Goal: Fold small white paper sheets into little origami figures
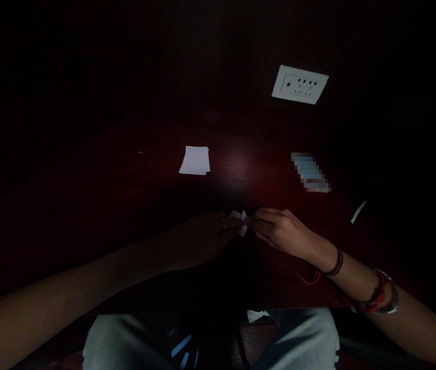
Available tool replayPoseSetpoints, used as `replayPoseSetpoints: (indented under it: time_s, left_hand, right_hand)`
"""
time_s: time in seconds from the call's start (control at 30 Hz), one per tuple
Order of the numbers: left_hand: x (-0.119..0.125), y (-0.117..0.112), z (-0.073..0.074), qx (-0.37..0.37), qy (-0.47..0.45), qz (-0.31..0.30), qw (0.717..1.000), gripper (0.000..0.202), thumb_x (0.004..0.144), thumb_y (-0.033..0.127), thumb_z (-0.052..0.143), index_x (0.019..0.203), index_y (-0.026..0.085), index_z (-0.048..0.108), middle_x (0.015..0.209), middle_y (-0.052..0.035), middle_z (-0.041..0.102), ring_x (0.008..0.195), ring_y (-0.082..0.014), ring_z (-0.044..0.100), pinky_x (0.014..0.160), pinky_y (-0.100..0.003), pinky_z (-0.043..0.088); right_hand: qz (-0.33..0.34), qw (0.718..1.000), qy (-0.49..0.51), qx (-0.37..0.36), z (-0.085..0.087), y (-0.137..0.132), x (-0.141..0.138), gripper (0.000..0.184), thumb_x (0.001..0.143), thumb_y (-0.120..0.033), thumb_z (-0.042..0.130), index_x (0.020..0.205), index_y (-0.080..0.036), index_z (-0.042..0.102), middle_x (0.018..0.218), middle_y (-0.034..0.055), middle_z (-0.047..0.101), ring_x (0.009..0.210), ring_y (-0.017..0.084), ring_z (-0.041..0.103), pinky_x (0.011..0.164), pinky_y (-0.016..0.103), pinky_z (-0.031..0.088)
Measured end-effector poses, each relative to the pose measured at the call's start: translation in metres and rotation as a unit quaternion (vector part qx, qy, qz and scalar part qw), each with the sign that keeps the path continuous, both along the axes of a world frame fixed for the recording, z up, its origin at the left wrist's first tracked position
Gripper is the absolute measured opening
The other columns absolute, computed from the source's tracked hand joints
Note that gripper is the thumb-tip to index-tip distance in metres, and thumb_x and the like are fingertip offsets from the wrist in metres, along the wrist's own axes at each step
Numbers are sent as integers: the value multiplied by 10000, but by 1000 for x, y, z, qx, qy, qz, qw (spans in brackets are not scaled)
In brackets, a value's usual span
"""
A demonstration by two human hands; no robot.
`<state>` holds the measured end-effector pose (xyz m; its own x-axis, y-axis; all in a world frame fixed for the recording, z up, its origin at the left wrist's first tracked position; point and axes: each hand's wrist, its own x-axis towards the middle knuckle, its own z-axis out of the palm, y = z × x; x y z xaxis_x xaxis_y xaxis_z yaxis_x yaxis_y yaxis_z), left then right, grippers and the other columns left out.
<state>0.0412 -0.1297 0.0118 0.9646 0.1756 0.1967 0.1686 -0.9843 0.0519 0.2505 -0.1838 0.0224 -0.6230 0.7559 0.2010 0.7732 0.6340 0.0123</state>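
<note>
Both my hands meet over the dark wooden table [106, 205], just in front of me. My left hand [202, 239], with a ring on one finger, pinches a small folded piece of white paper [241, 222] from the left. My right hand [281, 231] pinches the same paper from the right, fingers curled. Its wrist carries dark cords and bracelets. Most of the paper is hidden between the fingertips.
A small stack of white paper sheets [195, 161] lies farther back on the table. A blurred phone-like object [310, 173] rests at the right, a thin white strip [358, 211] beyond it. A white wall socket [300, 85] sits above. My grey-trousered knees [125, 339] show below.
</note>
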Motion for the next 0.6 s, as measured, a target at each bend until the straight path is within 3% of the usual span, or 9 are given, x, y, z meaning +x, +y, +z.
replayPoseSetpoints:
  time_s: [0.2,0.4,0.6]
  left_hand:
    - [-4,1,1,35,-2,-27,999,362,843,132,354,1197,115,430,1211,-89,460,1050,-214,427,913,-334,328]
    - [-6,-1,3,49,18,-33,998,402,823,144,395,1224,138,399,1243,-83,434,1056,-232,419,899,-347,325]
    - [-6,0,3,16,3,-37,999,422,810,121,410,1232,131,384,1230,-84,449,1081,-213,412,927,-325,312]
  right_hand:
    - [-2,1000,-26,-13,4,-3,-1,193,831,-144,404,862,-142,594,793,55,551,692,128,504,618,249,413]
    - [0,997,40,-59,6,-3,2,168,821,-177,434,887,-149,586,844,51,539,743,124,518,689,253,428]
    - [38,992,95,-67,7,1,6,161,815,-139,421,910,-137,551,818,53,547,771,135,501,740,278,414]
